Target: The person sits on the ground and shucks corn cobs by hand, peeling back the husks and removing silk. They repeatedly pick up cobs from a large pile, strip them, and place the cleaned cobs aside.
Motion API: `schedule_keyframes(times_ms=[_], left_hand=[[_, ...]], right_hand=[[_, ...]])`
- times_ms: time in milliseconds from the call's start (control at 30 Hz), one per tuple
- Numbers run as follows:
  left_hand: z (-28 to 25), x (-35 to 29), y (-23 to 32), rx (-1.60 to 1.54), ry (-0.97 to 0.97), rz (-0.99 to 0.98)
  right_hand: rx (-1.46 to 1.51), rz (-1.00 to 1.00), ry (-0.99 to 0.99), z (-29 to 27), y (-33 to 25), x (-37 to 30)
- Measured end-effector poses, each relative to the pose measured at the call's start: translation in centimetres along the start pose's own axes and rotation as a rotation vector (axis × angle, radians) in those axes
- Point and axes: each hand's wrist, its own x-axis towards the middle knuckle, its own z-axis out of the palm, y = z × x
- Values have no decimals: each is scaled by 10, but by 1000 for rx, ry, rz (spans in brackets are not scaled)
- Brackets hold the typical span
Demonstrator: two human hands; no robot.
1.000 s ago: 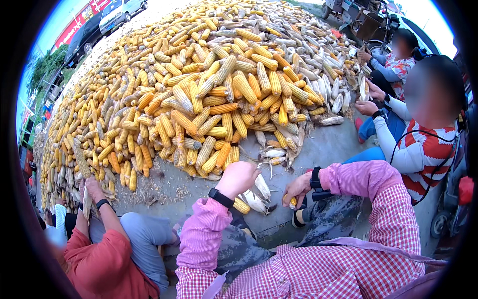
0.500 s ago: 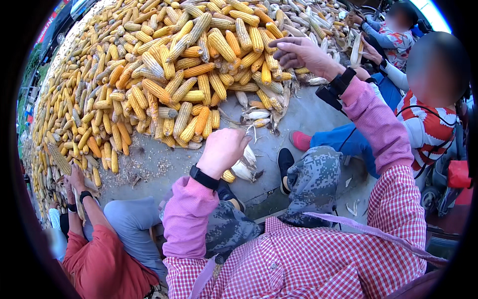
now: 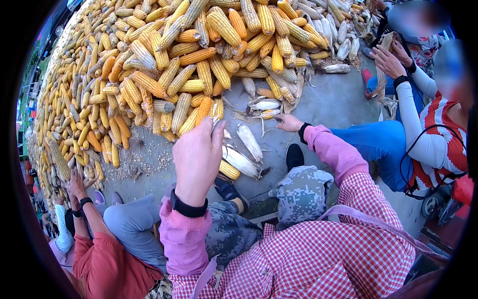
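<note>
My left hand [image 3: 195, 157] hangs at the near edge of the big pile of husked corn ears [image 3: 164, 74], its fingers curled and the thumb pressed in. A pale bit shows at its fingertips, too small to name. To the right, my right hand [image 3: 290, 123] reaches down with its fingers together at the end of a partly husked ear of corn [image 3: 269, 114] on the ground. Beside that ear lies another one in pale husk [image 3: 265, 105]. Between my hands rest a white-husked ear [image 3: 249, 142] and, nearer me, a second husked piece [image 3: 241, 162] beside a yellow ear [image 3: 229, 170].
At right sits a person in a red-and-white top [image 3: 438, 122], holding a dry husk. Another person in a red shirt [image 3: 112, 266] works at lower left by the pile. Pale unhusked ears [image 3: 326, 30] lie at the far right. Loose kernels [image 3: 149, 162] dot the grey ground.
My right hand, raised and spread beside the pile before, has come down to the partly husked ear. My left hand has risen slightly toward the pile. Another white-husked ear shows between my hands.
</note>
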Motion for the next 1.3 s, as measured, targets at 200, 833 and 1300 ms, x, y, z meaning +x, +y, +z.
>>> schedule_keyframes(times_ms=[200,833,1300], left_hand=[[7,8,0,-3,-38,-74],[19,34,16,-70,-148,-74],[21,32,-3,-169,-61,-47]], right_hand=[[-287,-71,195,38,-7,32],[-541,-158,324,96,-55,90],[742,53,180,-43,-85,41]])
